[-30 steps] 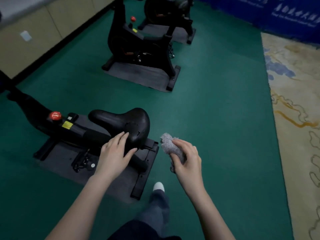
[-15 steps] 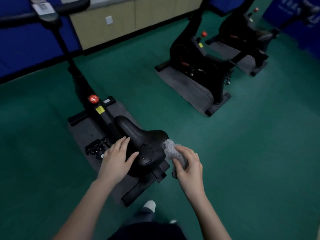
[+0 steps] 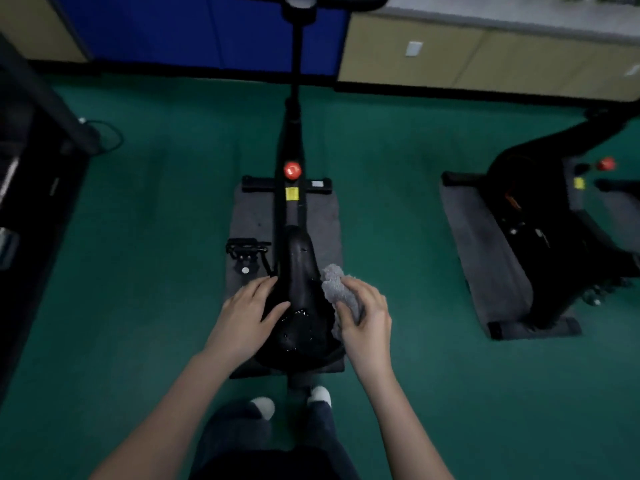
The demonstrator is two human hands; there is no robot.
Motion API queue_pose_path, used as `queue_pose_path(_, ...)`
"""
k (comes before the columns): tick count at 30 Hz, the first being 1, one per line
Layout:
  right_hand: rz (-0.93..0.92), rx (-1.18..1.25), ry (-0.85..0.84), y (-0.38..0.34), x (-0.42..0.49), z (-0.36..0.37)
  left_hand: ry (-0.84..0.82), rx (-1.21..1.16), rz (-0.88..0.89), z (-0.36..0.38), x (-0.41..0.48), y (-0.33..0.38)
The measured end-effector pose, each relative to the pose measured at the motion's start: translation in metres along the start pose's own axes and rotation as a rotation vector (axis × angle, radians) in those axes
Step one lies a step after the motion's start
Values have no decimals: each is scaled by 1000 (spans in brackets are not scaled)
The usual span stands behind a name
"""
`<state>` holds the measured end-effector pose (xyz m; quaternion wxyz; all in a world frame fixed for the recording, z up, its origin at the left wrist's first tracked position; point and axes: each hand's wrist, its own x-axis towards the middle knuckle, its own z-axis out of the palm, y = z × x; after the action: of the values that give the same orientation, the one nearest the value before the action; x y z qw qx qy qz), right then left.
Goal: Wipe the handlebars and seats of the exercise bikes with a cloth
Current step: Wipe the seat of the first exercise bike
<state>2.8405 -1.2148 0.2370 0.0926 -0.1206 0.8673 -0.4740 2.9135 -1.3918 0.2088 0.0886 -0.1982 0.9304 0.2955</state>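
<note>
Green carpet (image 3: 145, 237) covers the floor, and a black exercise bike (image 3: 292, 140) stands on a grey mat (image 3: 249, 216) directly ahead. Its seat (image 3: 299, 289) lies between the hands. The left hand (image 3: 247, 317) rests on the seat's left side with fingers straight. The right hand (image 3: 367, 323) grips a grey cloth (image 3: 337, 287) pressed to the seat's right edge. A second bike (image 3: 540, 216) stands at right.

handlebars (image 3: 349, 2) cropped at top, neighbouring bike (image 3: 540, 209) blurred

Cloth (image 3: 334, 285) right of seat (image 3: 300, 261)
</note>
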Motion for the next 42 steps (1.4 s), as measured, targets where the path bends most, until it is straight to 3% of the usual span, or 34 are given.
queue_pose_path(8,-417,-140,-200,-1,81,35,165,-195,-187,18,28,15)
queue_pose_path(11,-627,-345,-360,2,97,56,208,-325,-210,25,32,14)
queue_pose_path(15,-816,-517,-368,11,124,62,287,-467,-213,35,30,9)
queue_pose_path(17,-742,-449,-402,9,140,65,296,-512,-203,39,31,6)
queue_pose_path(21,-403,-104,-427,5,143,68,291,-598,-204,48,35,1)
queue_pose_path(28,-300,-12,-323,11,124,75,315,-650,-188,56,37,-5)
queue_pose_path(30,-103,9,-360,6,146,83,307,-656,-176,55,38,-7)
queue_pose_path(34,413,393,-476,10,167,79,260,-662,-161,55,35,-11)
queue_pose_path(37,399,327,-447,25,139,61,227,-659,-149,56,31,-13)
queue_pose_path(42,8,-18,-275,37,75,47,169,-651,-131,53,25,-15)
